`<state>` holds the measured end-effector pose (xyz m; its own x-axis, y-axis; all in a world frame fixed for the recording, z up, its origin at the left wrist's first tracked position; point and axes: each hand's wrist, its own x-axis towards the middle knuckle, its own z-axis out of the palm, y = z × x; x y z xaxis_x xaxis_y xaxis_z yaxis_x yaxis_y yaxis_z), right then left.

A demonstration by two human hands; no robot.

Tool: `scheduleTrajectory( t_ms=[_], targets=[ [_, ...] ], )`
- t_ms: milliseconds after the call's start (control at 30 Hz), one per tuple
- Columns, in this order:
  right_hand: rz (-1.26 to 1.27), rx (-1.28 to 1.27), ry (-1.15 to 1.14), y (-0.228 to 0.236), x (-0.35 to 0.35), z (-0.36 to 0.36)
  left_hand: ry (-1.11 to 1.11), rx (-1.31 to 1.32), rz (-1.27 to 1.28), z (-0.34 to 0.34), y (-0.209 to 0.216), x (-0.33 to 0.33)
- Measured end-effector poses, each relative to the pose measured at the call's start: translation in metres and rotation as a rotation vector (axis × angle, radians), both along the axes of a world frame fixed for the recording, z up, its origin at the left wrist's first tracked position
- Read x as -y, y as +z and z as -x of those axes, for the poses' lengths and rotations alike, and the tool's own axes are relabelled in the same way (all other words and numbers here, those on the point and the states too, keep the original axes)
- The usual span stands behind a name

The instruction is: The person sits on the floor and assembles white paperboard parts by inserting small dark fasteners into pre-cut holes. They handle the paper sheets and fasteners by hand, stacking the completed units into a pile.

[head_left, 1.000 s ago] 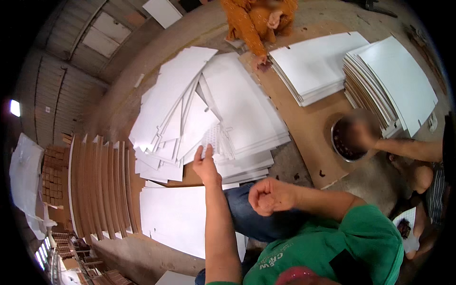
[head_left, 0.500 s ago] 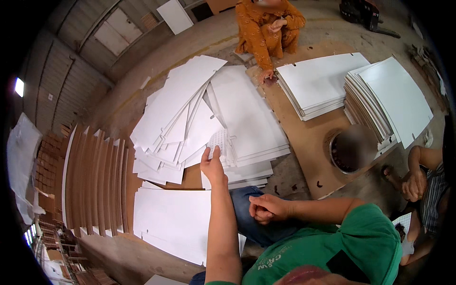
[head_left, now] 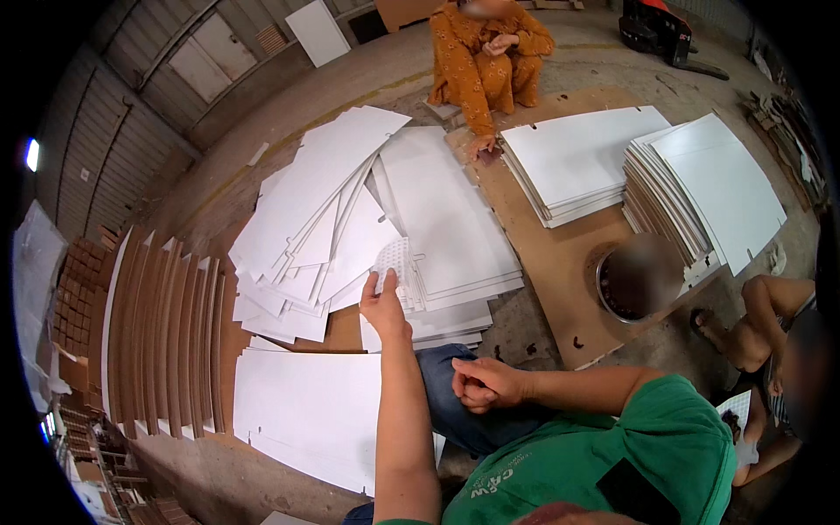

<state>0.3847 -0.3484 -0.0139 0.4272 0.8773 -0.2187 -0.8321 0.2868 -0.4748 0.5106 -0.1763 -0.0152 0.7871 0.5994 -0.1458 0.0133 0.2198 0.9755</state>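
Observation:
My left hand (head_left: 385,308) pinches a thin white sheet covered in rows of small round dots, like a sticker sheet (head_left: 393,257), between thumb and fingers. It holds the sheet above the edge of the spread white panels (head_left: 451,214). My right hand (head_left: 490,383) rests closed by my jeans-covered knee (head_left: 446,363), thumb against curled fingers; whether anything small is in it cannot be made out. Close to my left forearm lies a large white panel (head_left: 306,402) with small marks along its near edge.
Brown-edged boards (head_left: 162,337) stand upright at left. Right of the loose panels, cardboard (head_left: 560,289) bears two white panel stacks (head_left: 582,157) (head_left: 722,179) and a round metal tin (head_left: 604,293). A person in orange (head_left: 490,74) crouches at the far side; another person's leg (head_left: 744,328) is at right.
The whole view has shifted slightly. My left hand keeps its hold on the dotted sheet, and my right hand stays closed by the knee. The person at right has shifted their arms.

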Motion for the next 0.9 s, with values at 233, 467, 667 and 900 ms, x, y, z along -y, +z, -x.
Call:
scheduleTrajectory(
  t_ms=[233, 467, 667, 900],
  targets=[
    [0.005, -0.015, -0.013, 0.003, 0.001, 0.001, -0.006, -0.056, -0.031, 0.003, 0.007, 0.002],
    [-0.004, -0.020, -0.017, 0.003, 0.003, 0.001, 0.002, -0.044, -0.025, 0.004, 0.007, 0.003],
    [-0.048, -0.056, 0.007, -0.003, 0.002, -0.002, 0.016, -0.045, -0.031, 0.006, 0.010, 0.000],
    [-0.120, -0.085, 0.028, -0.006, -0.002, -0.001, 0.051, -0.054, -0.051, 0.011, 0.015, -0.002]
  ],
)
